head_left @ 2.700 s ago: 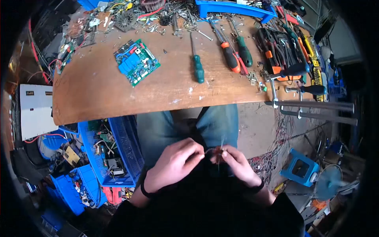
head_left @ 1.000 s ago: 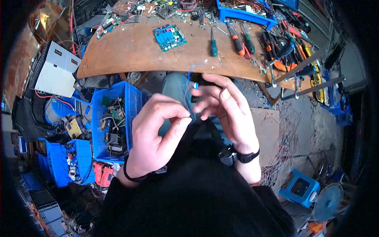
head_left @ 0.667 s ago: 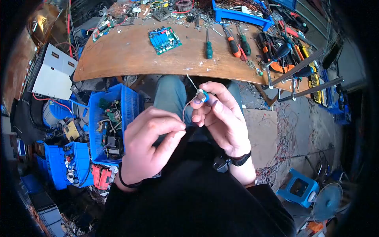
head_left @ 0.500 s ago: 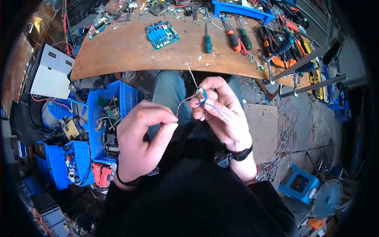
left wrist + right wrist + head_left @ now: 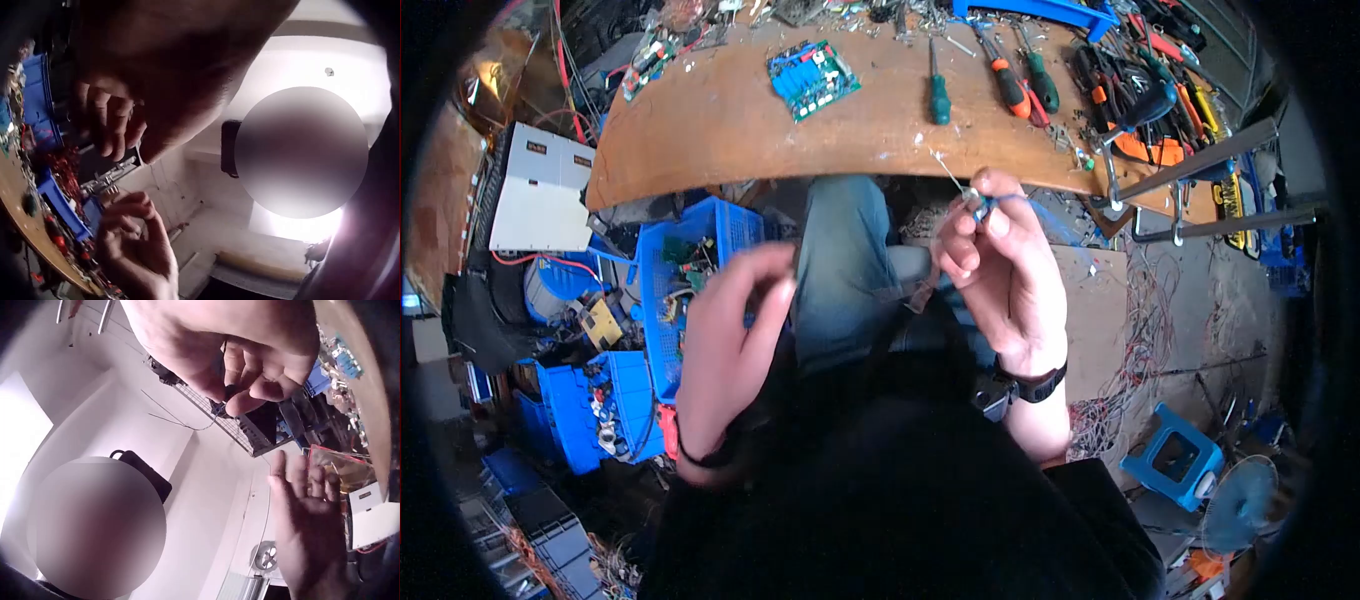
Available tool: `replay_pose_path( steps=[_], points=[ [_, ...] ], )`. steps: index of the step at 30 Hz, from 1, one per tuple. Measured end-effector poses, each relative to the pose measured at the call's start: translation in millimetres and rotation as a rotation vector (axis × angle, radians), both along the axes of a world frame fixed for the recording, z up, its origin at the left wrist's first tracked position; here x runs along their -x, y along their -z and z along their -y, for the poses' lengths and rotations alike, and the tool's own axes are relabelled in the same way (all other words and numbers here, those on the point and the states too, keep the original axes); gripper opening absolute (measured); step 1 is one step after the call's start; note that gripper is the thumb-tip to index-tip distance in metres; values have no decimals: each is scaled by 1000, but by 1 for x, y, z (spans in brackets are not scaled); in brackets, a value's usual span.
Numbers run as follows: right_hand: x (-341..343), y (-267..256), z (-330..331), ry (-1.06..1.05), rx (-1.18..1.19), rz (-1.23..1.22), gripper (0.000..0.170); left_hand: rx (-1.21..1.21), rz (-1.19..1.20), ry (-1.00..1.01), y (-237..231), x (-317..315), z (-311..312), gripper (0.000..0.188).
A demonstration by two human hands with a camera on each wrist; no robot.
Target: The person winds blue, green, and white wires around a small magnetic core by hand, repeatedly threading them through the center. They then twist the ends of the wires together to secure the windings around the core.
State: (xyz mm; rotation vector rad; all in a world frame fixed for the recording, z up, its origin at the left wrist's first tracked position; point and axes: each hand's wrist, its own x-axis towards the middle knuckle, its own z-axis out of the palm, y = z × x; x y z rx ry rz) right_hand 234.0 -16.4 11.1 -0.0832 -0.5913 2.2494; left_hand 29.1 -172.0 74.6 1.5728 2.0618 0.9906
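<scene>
My right hand [image 5: 1015,270] pinches a small wound part [image 5: 978,203] with blue and white about it, held above the lap near the table's front edge. A pale wire [image 5: 946,170] sticks up from it, and fine blue strands [image 5: 1050,222] trail to the right. In the right wrist view, thin twisted leads [image 5: 187,425] come out below the fingertips. My left hand [image 5: 735,340] is a good way to the left, blurred, with bent fingers and the thumb near the index finger. Whether a wire lies between those fingertips cannot be made out.
On the wooden table [image 5: 690,130] lie a green circuit board [image 5: 812,80], a green screwdriver [image 5: 940,95], other screwdrivers and pliers. Clamps [image 5: 1200,165] jut out over its right edge. A blue basket [image 5: 655,330] stands at lower left, a blue stool [image 5: 1172,455] at lower right.
The left hand has moved left and slightly up, away from the right hand; the pink wire between them no longer shows. The right hand has shifted right and up in view with the wound part.
</scene>
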Motion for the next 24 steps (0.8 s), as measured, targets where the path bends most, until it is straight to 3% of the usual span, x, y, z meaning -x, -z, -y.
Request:
replay_pose_path(
  steps=[2,3,4,7,8,11,12,15,24],
  points=[
    [-4,2,-13,32,8,16,28,308,-183,95,14,18,27,18],
    [-6,5,-15,53,32,49,28,581,-250,154,18,22,44,14],
    [-8,11,-21,47,-5,49,28,826,-222,243,29,31,67,18],
    [-8,14,-35,9,-2,44,28,1125,-23,442,80,42,144,26],
    [-7,14,-39,4,3,33,27,1173,24,406,101,33,174,27],
    [-12,24,-53,-15,-21,48,26,1222,90,366,119,33,175,28],
    [-9,8,-55,50,-2,215,28,1224,100,366,120,37,167,28],
    [-10,33,-68,28,-38,33,27,1236,119,367,123,49,139,28],
    [-10,62,-106,4,94,27,25,1298,240,295,115,56,104,28]
  ],
)
